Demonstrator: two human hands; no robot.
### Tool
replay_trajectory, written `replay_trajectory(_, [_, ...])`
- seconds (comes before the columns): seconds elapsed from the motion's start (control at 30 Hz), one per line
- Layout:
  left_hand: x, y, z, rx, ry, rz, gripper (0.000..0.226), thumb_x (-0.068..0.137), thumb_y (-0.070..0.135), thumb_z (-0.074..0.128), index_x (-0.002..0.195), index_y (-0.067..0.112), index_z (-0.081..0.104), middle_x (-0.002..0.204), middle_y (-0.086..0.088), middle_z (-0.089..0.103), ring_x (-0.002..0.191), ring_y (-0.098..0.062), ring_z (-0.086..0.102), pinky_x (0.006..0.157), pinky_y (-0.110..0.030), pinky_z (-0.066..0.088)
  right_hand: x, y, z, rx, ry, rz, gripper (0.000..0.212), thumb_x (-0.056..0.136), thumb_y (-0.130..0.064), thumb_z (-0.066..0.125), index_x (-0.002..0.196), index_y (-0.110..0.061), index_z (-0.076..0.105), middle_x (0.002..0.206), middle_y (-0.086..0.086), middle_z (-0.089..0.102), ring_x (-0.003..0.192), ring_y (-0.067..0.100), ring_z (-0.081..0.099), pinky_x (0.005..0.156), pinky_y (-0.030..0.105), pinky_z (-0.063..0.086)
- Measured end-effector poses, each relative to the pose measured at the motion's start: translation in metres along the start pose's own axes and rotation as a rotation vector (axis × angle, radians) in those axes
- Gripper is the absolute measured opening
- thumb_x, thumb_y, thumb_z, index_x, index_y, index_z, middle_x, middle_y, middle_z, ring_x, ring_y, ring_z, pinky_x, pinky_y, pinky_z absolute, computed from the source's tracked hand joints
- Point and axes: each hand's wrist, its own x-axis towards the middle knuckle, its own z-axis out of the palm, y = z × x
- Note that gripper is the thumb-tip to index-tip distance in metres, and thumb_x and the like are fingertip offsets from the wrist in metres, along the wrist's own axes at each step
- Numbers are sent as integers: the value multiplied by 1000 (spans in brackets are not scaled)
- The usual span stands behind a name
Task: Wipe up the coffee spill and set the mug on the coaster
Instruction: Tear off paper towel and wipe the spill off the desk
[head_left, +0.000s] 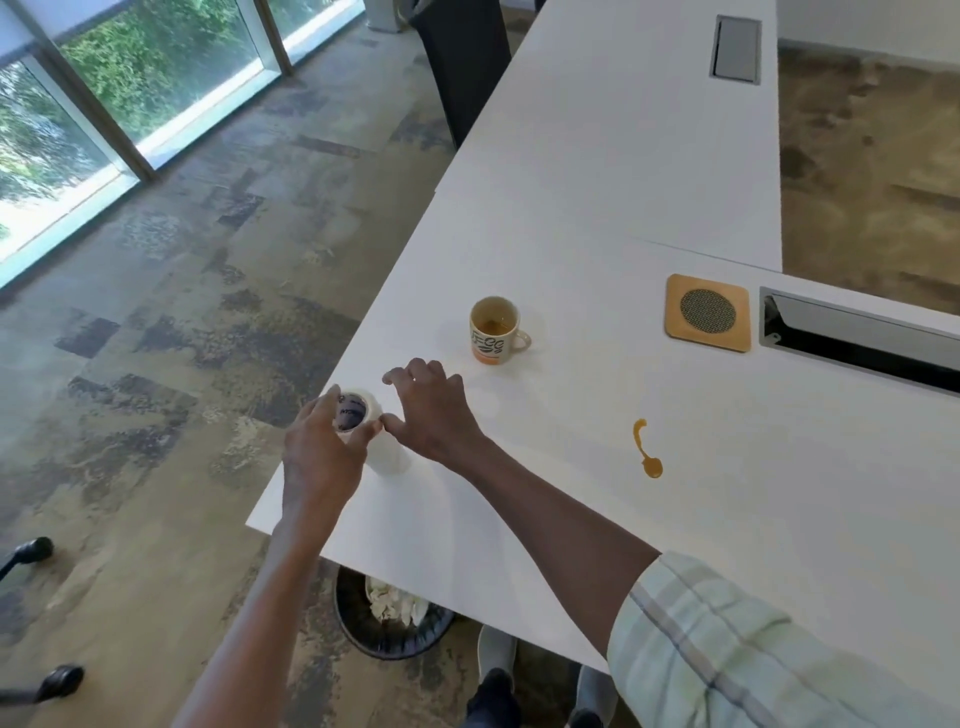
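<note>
With the left hand (319, 452) clasping the roll (363, 431) at the table's (597, 182) left edge, the spread, empty right hand (434, 413) should tear a sheet cleanly for the spill (649, 452) nearer the middle, right of the mug (496, 330).

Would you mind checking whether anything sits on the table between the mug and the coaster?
Nothing visible does. The table is bare between the mug and the coaster; the spill lies nearer the camera, off that line.
</note>
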Motion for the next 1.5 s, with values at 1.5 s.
replay_trajectory(1.5, [-9, 6, 9, 277, -72, 109, 70, 80, 12, 64, 145, 26, 43, 142, -16, 49, 131, -42, 42, 100, -58, 42, -45, 62, -35, 448, -42, 197, 17, 84, -20, 68, 81, -4, 72, 99, 5, 69, 95, 23, 62, 84, 45, 50])
